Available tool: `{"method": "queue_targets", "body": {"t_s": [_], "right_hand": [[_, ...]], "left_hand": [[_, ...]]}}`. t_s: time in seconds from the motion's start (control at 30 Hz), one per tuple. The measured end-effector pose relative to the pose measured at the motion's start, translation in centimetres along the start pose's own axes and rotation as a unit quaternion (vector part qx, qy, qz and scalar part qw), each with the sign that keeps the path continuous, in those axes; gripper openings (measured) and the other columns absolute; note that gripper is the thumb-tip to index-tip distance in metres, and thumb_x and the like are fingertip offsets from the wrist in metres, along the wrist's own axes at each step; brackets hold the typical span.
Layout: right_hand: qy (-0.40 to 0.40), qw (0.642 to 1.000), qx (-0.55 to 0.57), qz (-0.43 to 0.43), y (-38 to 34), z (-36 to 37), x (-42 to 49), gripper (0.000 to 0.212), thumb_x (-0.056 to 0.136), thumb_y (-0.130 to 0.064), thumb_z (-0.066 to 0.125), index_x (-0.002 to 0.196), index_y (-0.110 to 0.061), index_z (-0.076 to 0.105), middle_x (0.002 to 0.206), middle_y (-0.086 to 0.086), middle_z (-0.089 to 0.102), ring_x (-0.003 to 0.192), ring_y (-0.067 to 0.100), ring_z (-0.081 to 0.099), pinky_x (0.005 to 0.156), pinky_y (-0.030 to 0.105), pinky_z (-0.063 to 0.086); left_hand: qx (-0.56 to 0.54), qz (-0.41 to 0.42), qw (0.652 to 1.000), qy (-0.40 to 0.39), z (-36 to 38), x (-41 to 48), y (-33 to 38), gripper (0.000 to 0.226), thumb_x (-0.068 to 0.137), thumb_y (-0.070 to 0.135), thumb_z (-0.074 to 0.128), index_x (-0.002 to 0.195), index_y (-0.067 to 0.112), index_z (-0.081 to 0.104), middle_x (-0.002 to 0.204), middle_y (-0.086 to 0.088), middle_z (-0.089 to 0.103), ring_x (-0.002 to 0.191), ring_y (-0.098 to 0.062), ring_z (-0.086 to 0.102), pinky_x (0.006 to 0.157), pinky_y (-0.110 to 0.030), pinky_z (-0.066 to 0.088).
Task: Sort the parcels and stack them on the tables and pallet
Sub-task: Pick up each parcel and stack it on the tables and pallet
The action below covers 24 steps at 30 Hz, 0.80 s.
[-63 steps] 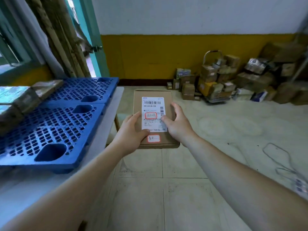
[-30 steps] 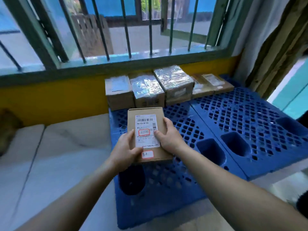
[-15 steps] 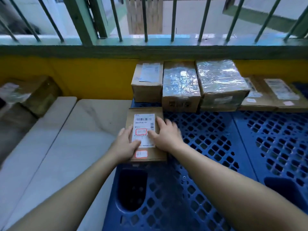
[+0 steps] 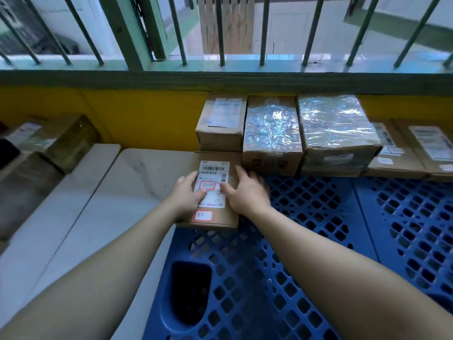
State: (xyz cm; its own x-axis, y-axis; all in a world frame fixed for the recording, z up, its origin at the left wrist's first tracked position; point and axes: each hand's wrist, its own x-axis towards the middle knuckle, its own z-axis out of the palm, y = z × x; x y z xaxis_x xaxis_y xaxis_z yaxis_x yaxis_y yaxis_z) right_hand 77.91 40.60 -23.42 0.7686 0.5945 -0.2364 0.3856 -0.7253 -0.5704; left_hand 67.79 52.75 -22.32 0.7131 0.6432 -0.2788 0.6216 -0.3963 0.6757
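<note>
A flat brown cardboard parcel with a white barcode label and red-framed stickers lies at the far left edge of the blue plastic pallet. Its far end sits against a small labelled box. My left hand holds the parcel's left side with the thumb on the label. My right hand holds its right side, thumb on the label too. Both hands hide the parcel's side edges.
A row of parcels lines the pallet's back edge along the yellow wall: two film-wrapped boxes and flat boxes at the right. The pallet lies on white tables. More parcels stand far left. A barred window is above.
I turned from the room toward the window, carrying the parcel over the pallet. In the last half second it moved forward until it met the small box in the back row.
</note>
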Motion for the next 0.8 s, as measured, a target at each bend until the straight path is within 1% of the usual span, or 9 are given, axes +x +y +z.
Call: {"method": "queue_targets", "body": {"t_s": [0.03,0.1,0.2,0.27,0.4,0.53,0.6,0.7,0.8], "right_hand": [[0.005,1.000,0.001,0.005,0.0,-0.1,0.3,0.066,0.095,-0.056,0.048,0.152,-0.034,0.024,0.149,0.010,0.037,0.137,0.032,0.031,0.112,0.043,0.024],[0.004,1.000,0.011,0.017,-0.1,-0.3,0.6,0.067,0.095,-0.055,0.050,0.153,-0.032,0.025,0.147,0.011,0.038,0.136,0.032,0.032,0.111,0.043,0.027],[0.025,0.999,0.015,0.029,-0.7,-0.6,0.3,0.068,0.094,-0.055,0.051,0.152,-0.028,0.030,0.147,0.012,0.037,0.136,0.031,0.032,0.110,0.044,0.030],[0.050,0.999,-0.011,0.011,-2.0,-0.7,-0.4,0.066,0.093,-0.056,0.050,0.149,-0.026,0.034,0.142,0.011,0.039,0.131,0.029,0.035,0.107,0.044,0.033],[0.045,0.997,-0.022,-0.055,-7.9,-0.2,-1.9,0.065,0.094,-0.058,0.046,0.148,-0.024,0.035,0.141,0.011,0.041,0.130,0.029,0.037,0.106,0.045,0.036],[0.043,0.990,-0.016,-0.130,-16.7,2.1,-4.6,0.065,0.094,-0.058,0.049,0.148,-0.024,0.036,0.146,0.010,0.040,0.132,0.029,0.039,0.105,0.048,0.040],[0.039,0.987,-0.011,-0.157,-21.5,4.6,-6.8,0.066,0.094,-0.058,0.050,0.148,-0.024,0.036,0.146,0.010,0.040,0.132,0.030,0.041,0.103,0.047,0.042],[0.011,0.983,-0.006,-0.183,-29.2,9.5,-10.2,0.068,0.093,-0.060,0.051,0.149,-0.024,0.036,0.148,0.009,0.039,0.132,0.030,0.042,0.104,0.049,0.044],[-0.029,0.971,-0.015,-0.236,-36.4,14.9,-14.0,0.065,0.093,-0.061,0.050,0.146,-0.025,0.040,0.146,0.010,0.041,0.132,0.031,0.043,0.106,0.049,0.042]], "left_hand": [[0.003,-0.003,1.000,-0.003,0.0,0.4,0.2,0.062,0.096,0.020,0.052,0.150,0.024,0.022,0.143,-0.007,0.034,0.101,-0.018,0.055,0.068,-0.022,0.050],[0.021,-0.008,1.000,-0.013,-0.3,0.7,0.5,0.063,0.096,0.022,0.053,0.150,0.024,0.021,0.147,-0.007,0.030,0.115,-0.023,0.052,0.082,-0.030,0.051],[0.044,-0.005,0.999,-0.013,-2.0,0.1,0.0,0.068,0.095,0.028,0.056,0.152,0.025,0.019,0.156,-0.004,0.017,0.137,-0.026,0.032,0.102,-0.038,0.040],[0.054,0.008,0.999,-0.001,-3.9,-1.0,-1.1,0.069,0.094,0.032,0.056,0.152,0.026,0.019,0.159,-0.003,0.010,0.143,-0.025,0.023,0.110,-0.039,0.030],[0.066,0.019,0.997,0.024,-9.9,-4.1,-4.3,0.067,0.094,0.033,0.055,0.151,0.025,0.020,0.159,-0.003,0.010,0.144,-0.026,0.020,0.112,-0.041,0.025],[0.069,0.024,0.995,0.061,-17.8,-8.6,-9.0,0.066,0.094,0.034,0.056,0.150,0.022,0.023,0.159,-0.004,0.013,0.144,-0.023,0.019,0.113,-0.037,0.021],[0.090,0.016,0.992,0.085,-22.0,-11.6,-12.1,0.067,0.093,0.036,0.057,0.150,0.023,0.024,0.158,-0.004,0.014,0.144,-0.022,0.018,0.113,-0.035,0.020],[0.131,0.006,0.983,0.127,-28.6,-16.6,-17.5,0.068,0.092,0.038,0.058,0.149,0.022,0.026,0.158,-0.005,0.017,0.145,-0.019,0.016,0.114,-0.030,0.017],[0.121,-0.032,0.977,0.171,-34.2,-22.1,-23.6,0.068,0.091,0.036,0.060,0.149,0.021,0.028,0.158,-0.006,0.016,0.145,-0.019,0.016,0.113,-0.028,0.016]]}}
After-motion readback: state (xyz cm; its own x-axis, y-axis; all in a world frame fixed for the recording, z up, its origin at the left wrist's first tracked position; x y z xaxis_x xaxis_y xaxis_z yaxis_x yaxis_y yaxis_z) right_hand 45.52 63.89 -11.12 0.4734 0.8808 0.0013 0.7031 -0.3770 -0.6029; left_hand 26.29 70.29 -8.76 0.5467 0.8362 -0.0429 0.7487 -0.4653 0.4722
